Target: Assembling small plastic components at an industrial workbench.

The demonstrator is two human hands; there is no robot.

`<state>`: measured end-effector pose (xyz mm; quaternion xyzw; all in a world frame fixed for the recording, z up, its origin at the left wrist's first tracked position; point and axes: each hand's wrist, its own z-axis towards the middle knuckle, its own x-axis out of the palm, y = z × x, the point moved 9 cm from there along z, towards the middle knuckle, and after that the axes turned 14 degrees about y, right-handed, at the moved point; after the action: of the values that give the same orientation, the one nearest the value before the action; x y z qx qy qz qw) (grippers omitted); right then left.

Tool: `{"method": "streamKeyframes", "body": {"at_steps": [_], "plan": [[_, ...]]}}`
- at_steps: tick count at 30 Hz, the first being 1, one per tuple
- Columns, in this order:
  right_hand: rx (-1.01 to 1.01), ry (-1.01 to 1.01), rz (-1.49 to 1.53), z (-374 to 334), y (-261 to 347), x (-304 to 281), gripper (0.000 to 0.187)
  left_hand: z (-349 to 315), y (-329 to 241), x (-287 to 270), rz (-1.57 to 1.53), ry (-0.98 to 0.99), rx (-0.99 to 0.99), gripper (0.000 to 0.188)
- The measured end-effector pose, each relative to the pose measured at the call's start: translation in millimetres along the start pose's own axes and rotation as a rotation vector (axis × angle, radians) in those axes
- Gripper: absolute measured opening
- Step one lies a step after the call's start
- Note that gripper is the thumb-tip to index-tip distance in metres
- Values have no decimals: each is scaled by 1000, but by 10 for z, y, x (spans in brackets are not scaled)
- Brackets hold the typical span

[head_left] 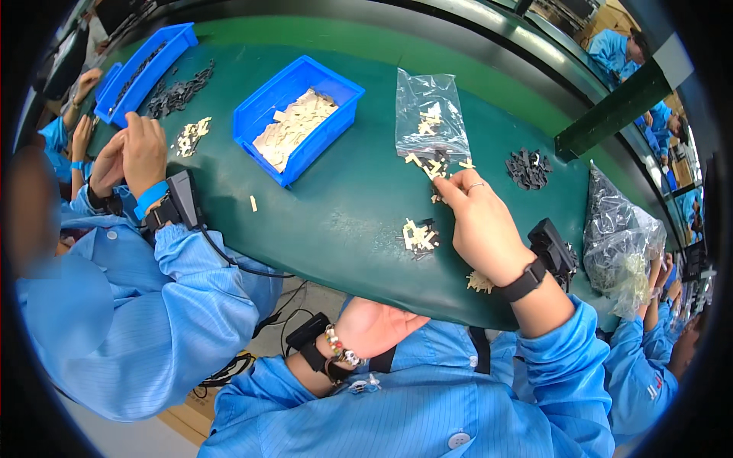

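Note:
My right hand [489, 233] is over the table, fingers curled down and fingertips at a loose pile of small cream and black pieces [434, 168]. What it grips, if anything, is hidden under the fingers. The pile lies at the mouth of a clear plastic zip bag [426, 95], which has more cream pieces inside. My left hand [378, 324] rests palm up at the table's near edge, fingers stretched out, nothing seen in it. Between the hands lies a small mixed heap of cream and black pieces [419, 237]. Another cream heap [479, 282] sits beside my right wrist.
A blue bin [336, 122] of cream pieces stands at centre left on the green table [328, 221]. Black pieces [528, 169] are heaped at right, by a green post [611, 118] and a big clear bag [618, 229]. At left, a co-worker's hands [141, 153] are near another blue bin [164, 61].

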<state>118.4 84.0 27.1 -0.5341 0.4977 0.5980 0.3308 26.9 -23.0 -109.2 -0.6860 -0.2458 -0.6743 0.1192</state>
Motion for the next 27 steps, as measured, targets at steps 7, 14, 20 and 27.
{"method": "streamKeyframes", "body": {"at_steps": [7,14,20,27], "plan": [[-121,113,-3,-143,272,173,41,85,158,-26,-12,29,-132,38],[-85,-57,-4,-174,136,-109,48,86,131,-41,0,17,-163,39],[-142,85,-40,-225,228,179,51,85,102,-40,4,33,-152,39],[-249,110,93,-406,413,84,52,115,78,40,-56,118,-134,40]]}}
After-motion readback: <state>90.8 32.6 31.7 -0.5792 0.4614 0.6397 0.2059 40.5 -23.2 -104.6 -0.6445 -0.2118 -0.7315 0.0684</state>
